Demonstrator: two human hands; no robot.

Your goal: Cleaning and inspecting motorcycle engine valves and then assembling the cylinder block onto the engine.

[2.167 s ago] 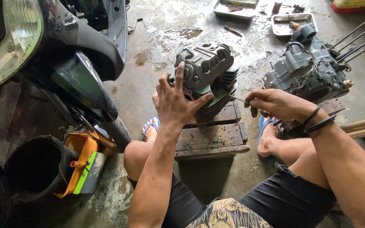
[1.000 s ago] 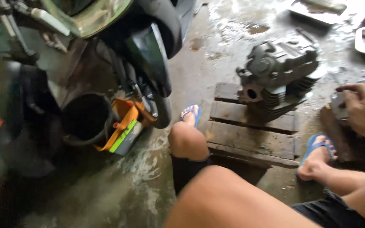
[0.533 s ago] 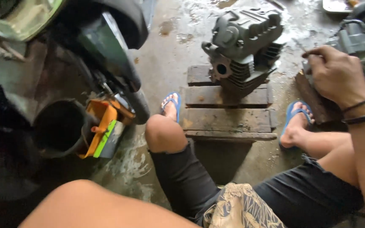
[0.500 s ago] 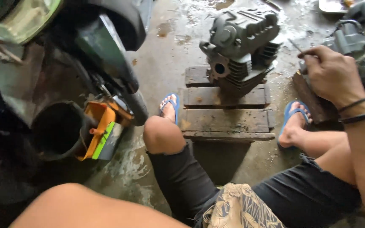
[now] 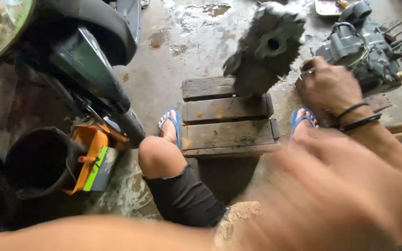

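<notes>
The cylinder head [image 5: 266,46], a grey finned casting with a round port facing the camera, stands tilted on the far slat of the wooden pallet [image 5: 229,118], its long axis leaning up and away toward the wet floor [image 5: 182,42]. Its outline is smeared by motion, so how firmly it sits on the slat cannot be told.

The right hand [image 5: 327,86] is just right of the cylinder head, knuckles up, fingers curled narrow as if round something small; what it grips, if anything, is hidden. Two dark bands circle its wrist. This hand is nearer the cylinder head than the other; the casting lies to its left and slightly beyond it.

The left hand [image 5: 331,186] fills the foreground, nearer the camera than the pallet, as a large blurred shape. Whether it is spread or closed cannot be told, and it appears well short of the cylinder head.

Right of the cylinder head, beyond the right hand, sits a grey engine case [image 5: 364,51] with long studs pointing up and right. Left of the pallet stands a dark scooter [image 5: 84,56]; below it lie a black bucket [image 5: 38,160] and an orange box [image 5: 91,155] with a green strip along one edge. Feet in blue sandals [image 5: 169,122] rest at either side of the pallet.
</notes>
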